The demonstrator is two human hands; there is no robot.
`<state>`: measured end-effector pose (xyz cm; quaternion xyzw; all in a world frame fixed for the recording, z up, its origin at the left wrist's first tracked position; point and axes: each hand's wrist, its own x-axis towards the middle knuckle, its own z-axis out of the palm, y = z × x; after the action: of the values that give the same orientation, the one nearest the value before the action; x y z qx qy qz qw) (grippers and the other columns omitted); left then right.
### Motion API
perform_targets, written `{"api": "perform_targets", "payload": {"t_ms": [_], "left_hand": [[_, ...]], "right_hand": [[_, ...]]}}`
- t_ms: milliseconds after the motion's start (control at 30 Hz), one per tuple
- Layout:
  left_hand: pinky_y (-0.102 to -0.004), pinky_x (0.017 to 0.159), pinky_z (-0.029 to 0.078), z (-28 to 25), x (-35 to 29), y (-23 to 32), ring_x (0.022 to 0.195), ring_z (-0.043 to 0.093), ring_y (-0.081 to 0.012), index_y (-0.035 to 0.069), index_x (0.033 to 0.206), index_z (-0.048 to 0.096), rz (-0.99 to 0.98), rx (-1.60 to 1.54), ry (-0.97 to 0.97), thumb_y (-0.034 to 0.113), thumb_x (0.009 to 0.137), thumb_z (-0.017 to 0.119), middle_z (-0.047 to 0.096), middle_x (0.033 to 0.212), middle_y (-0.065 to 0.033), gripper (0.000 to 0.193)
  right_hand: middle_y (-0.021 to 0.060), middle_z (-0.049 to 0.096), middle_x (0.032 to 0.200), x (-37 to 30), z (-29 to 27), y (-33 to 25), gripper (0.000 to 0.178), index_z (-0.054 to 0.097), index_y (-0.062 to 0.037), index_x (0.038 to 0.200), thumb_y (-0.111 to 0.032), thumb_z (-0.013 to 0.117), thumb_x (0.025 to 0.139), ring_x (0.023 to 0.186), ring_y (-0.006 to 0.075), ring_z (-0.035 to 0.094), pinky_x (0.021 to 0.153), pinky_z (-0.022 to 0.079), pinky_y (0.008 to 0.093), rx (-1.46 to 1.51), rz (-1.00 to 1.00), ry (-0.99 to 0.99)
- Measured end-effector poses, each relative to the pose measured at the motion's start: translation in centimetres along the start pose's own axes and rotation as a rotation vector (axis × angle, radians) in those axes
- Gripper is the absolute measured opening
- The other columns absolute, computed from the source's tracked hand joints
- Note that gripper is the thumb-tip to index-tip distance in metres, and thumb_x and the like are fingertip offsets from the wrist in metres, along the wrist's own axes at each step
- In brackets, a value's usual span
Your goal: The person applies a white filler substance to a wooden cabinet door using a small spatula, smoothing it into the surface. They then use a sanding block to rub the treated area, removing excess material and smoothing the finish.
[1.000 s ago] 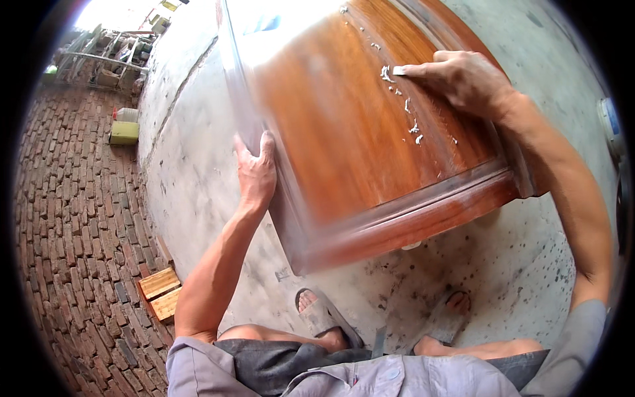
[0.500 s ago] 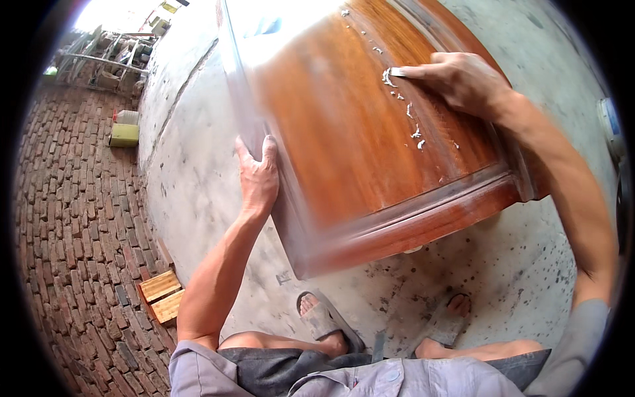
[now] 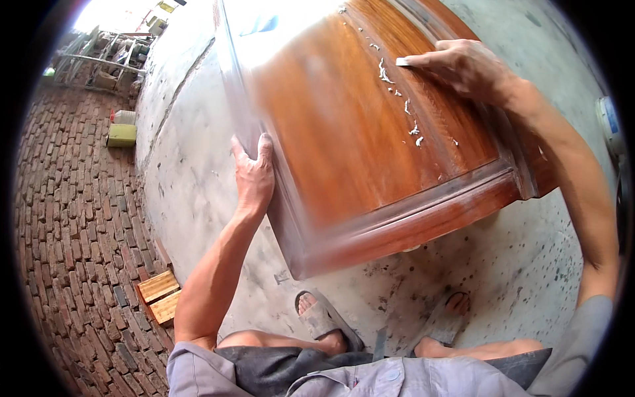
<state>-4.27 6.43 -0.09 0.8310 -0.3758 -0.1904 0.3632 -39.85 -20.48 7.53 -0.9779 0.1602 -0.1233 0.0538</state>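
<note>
Noted glossy red-brown wooden panel (image 3: pixel 337 132), white-flecked, held at left edge by left hand (image 3: pixel 254 175); saw right hand (image 3: pixel 469 69) pinching small white piece (image 3: pixel 402 62).

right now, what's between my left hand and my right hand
In the head view: reddish-brown wooden panel, with white crumbs nearer the right hand.

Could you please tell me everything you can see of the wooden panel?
The wooden panel is glossy reddish brown, apparently varnished, with visible grain, a broad face and moulded edging. Its face is turned up, with bright glare at the far end. White crumbs form a broken line along it. The left hand is at its left edge; the right hand is over its right part.
</note>
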Motion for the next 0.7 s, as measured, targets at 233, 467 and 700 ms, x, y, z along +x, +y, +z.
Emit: {"api": "perform_targets", "payload": {"t_ms": [233,467,700], "left_hand": [[-0.0412,0.121,0.038,0.6,-0.4,1.3,0.147,0.049,-0.0394,-0.009,0.165,0.014,-0.028,-0.025,-0.007,0.062,0.102,0.059,0.049,0.156,-0.0321,0.105],[-0.0416,0.122,0.037,0.3,0.0,0.2,0.149,0.046,-0.0412,-0.010,0.165,0.014,-0.029,-0.040,-0.004,0.061,0.103,0.059,0.045,0.159,-0.0334,0.105],[-0.0423,0.124,0.035,-0.3,0.2,-0.1,0.150,0.044,-0.0424,-0.009,0.165,0.014,-0.018,-0.023,0.015,0.061,0.103,0.059,0.044,0.159,-0.0342,0.104]], "right_hand": [[0.0142,0.073,0.095,1.6,1.1,-0.4,0.039,0.072,-0.0237,0.137,-0.010,0.057,0.103,0.089,0.0322,0.071,0.085,0.055,0.0445,-0.087,0.018,-0.014],[0.0144,0.075,0.103,2.9,1.0,-0.7,0.044,0.070,-0.0229,0.140,-0.006,0.059,0.101,0.096,0.0317,0.072,0.089,0.055,0.0450,-0.011,0.148,-0.101],[0.0144,0.074,0.097,2.2,-0.4,0.4,0.045,0.071,-0.0220,0.138,-0.003,0.059,0.099,0.094,0.0317,0.073,0.086,0.058,0.0455,-0.012,0.155,-0.165]]}}
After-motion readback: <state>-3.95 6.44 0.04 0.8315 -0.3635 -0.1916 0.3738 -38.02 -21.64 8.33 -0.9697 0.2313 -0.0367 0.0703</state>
